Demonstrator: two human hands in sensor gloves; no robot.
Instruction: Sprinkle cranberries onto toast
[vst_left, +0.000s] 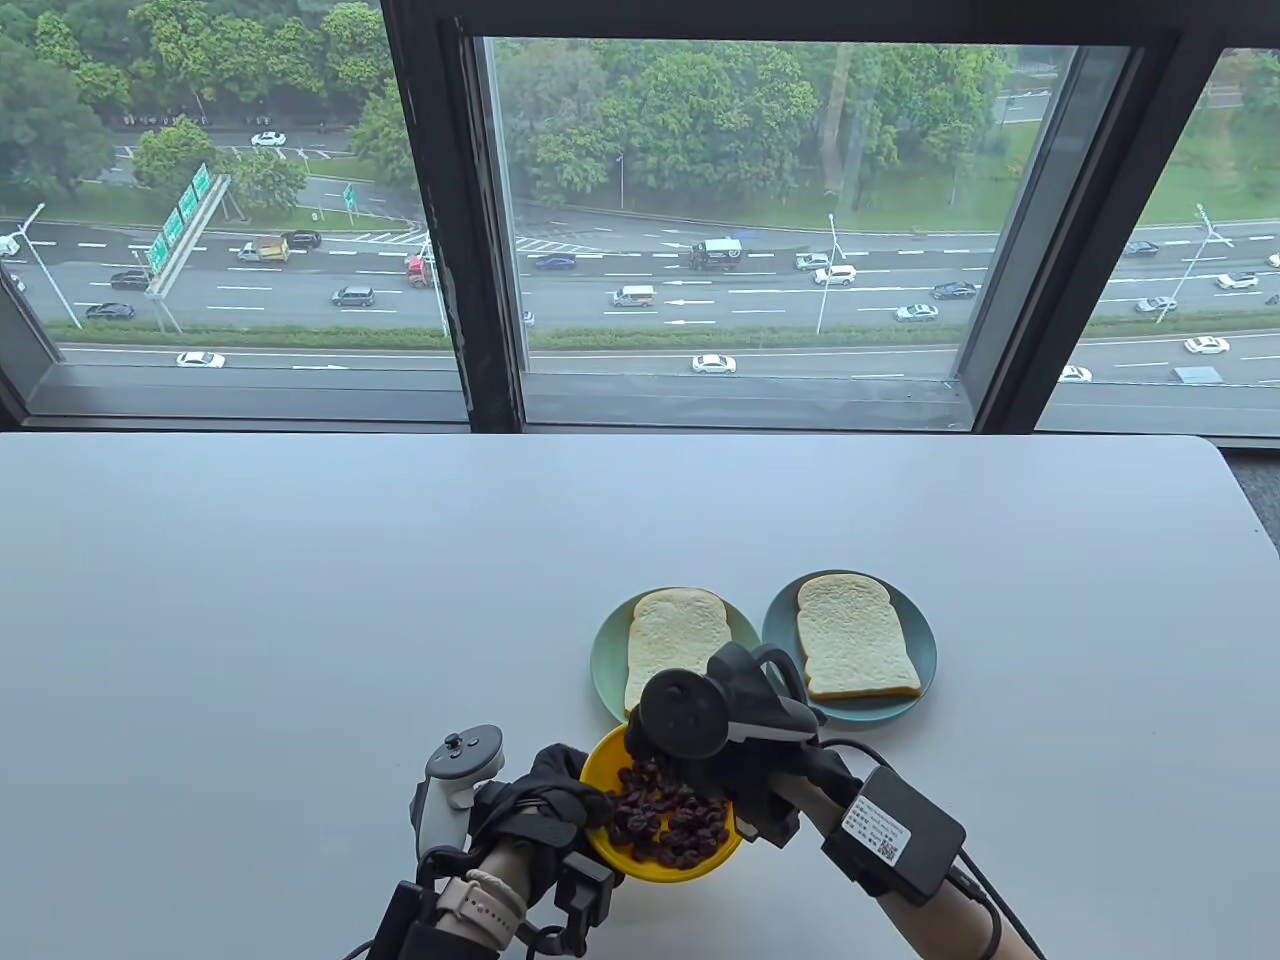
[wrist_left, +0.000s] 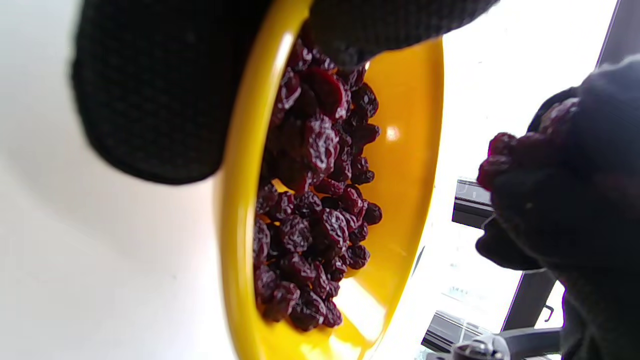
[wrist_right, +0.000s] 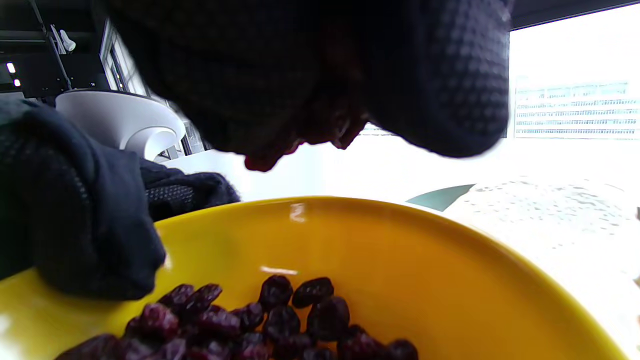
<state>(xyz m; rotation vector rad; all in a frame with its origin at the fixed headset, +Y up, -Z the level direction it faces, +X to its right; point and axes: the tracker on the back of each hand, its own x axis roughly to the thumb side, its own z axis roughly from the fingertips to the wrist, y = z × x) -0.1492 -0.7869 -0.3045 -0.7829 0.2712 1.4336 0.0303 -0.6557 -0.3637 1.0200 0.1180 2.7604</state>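
Cranberries (wrist_left: 310, 210): dark red, wrinkled, heaped in yellow bowl (vst_left: 610, 770).
Left hand (vst_left: 545, 800): grips bowl rim.
Right hand (vst_left: 740, 760): fingers pinch a few cranberries.
Toast (vst_left: 670, 640): pale, bare.

Tabletop (vst_left: 300, 600) bare left and far side. Two plates (vst_left: 610, 650) (vst_left: 925, 640) with toast block centre-right; yellow bowl (vst_left: 600, 760) near front edge.

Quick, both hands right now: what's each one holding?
Left hand: grips the rim of the yellow bowl of cranberries.
Right hand: grip closed, pinching a few cranberries above the bowl.
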